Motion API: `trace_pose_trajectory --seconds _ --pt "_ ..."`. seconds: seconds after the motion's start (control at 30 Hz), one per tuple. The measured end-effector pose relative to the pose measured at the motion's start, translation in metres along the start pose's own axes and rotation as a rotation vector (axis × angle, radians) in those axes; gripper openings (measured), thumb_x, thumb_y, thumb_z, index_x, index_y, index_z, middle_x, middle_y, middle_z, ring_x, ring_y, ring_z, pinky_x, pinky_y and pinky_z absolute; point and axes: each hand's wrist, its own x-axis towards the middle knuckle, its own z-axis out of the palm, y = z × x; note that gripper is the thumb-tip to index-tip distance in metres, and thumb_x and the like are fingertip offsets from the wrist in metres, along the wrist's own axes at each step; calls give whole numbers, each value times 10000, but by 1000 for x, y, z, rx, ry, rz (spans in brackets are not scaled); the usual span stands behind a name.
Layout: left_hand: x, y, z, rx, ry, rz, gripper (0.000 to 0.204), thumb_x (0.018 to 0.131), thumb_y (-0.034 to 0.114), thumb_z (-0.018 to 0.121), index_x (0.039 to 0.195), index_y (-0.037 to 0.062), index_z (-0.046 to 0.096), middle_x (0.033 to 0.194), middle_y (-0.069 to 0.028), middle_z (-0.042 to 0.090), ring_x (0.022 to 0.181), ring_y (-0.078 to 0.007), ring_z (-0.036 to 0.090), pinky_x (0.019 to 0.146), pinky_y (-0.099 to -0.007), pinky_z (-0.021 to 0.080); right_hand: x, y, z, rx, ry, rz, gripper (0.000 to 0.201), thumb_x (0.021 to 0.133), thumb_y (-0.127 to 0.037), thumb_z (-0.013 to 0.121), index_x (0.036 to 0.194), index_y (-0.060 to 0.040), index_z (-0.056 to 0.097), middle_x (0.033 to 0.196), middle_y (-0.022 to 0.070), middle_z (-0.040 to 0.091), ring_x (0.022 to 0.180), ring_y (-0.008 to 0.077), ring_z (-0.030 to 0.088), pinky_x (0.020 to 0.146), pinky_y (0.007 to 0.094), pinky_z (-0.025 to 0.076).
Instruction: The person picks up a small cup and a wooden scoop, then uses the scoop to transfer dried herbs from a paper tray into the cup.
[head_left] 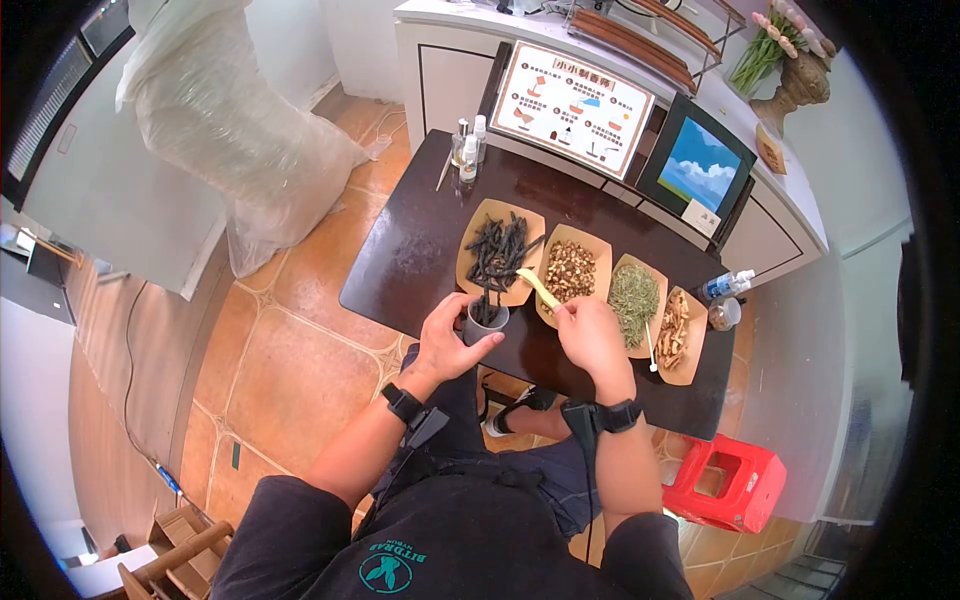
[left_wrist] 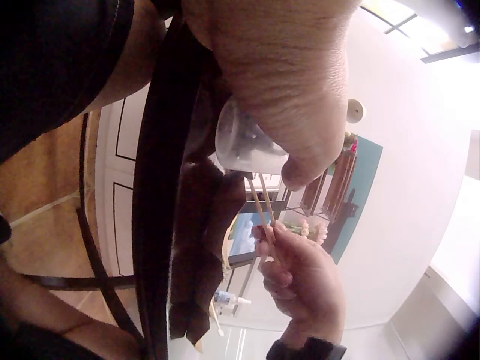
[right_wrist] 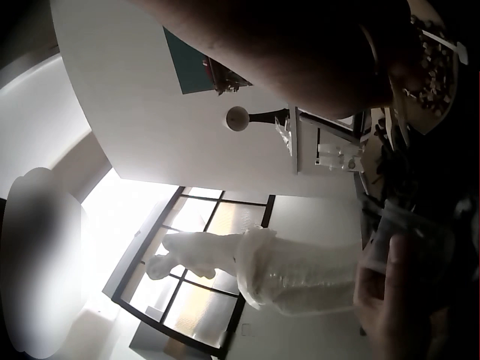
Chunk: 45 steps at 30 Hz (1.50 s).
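My left hand (head_left: 445, 335) grips a small translucent cup (head_left: 484, 335) at the table's front edge, fingers and thumb around its sides. Dark twig-like pieces stick up out of the cup. My right hand (head_left: 592, 340) pinches pale wooden tweezers (head_left: 541, 290), their far end by the paper tray of dark pieces (head_left: 500, 242). In the left wrist view the prongs of the tweezers (left_wrist: 262, 201) reach near the mouth of the cup (left_wrist: 244, 146); whether they hold a piece I cannot tell. The right wrist view shows the cup (right_wrist: 409, 240) beside the dark pieces.
Right of the dark pieces stand trays of brown chunks (head_left: 572, 268), green herb (head_left: 634, 300) and pale slices (head_left: 675, 340), a white stick on the herb tray. Small bottles (head_left: 468, 155) stand at the back left, a bottle (head_left: 728, 285) and jar right. A red stool (head_left: 728, 484) is lower right.
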Motion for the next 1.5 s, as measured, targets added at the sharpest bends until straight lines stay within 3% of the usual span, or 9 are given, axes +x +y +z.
trace_pose_trajectory --seconds 0.43,0.53,0.6,0.83,1.13,1.3,1.37,1.5 --pt "-1 -5 2 -17 20 24 520 715 246 849 1102 -17 621 941 -77 595 769 -169 570 676 -278 458 19 -3 22 -151 88 -46 270 913 -167 628 785 66 680 789 277 666 796 443 667 751 517 523" --pt "-1 -9 3 1 21 36 590 709 315 863 1138 -13 626 954 -91 617 769 -205 594 650 -297 475 15 -3 20 -122 121 -87 249 917 -156 626 796 53 686 792 270 670 793 442 666 746 516 520" --pt "-1 -9 2 10 13 28 591 708 312 863 1141 -12 626 955 -90 618 771 -204 594 651 -296 475 13 -3 17 -2 103 -6 219 918 -151 629 820 33 695 792 258 672 783 439 663 732 511 515" --pt "0 -5 3 -13 33 6 527 713 259 853 1105 -9 624 942 -82 599 764 -180 568 675 -287 461 -4 -6 -1 120 173 -35 193 920 -147 633 854 24 694 771 236 670 752 434 652 704 498 508" --pt "0 -6 4 2 43 -27 546 713 268 860 1121 -9 623 934 -79 595 751 -168 559 668 -282 457 -46 -15 -29 55 265 -319 120 932 -120 614 963 -23 677 854 178 652 776 402 647 671 471 508" --pt "0 -7 4 -6 31 -10 546 718 256 859 1129 -11 619 930 -73 595 751 -158 559 663 -277 453 -51 -15 -14 -61 108 -391 116 933 -140 621 973 -41 666 876 160 643 776 368 661 677 450 526" --pt "0 -8 3 -7 35 -7 545 719 253 859 1130 -11 619 930 -71 596 751 -156 560 662 -277 453 -49 -17 -16 -64 67 -364 121 933 -142 618 959 -36 670 873 160 651 786 370 664 688 460 526" --pt "0 -7 4 7 40 -3 562 713 298 861 1129 -5 634 917 -71 591 740 -181 557 640 -281 457 -32 -11 -14 -7 157 -221 152 929 -158 622 912 -15 671 875 179 669 796 393 661 712 482 523"
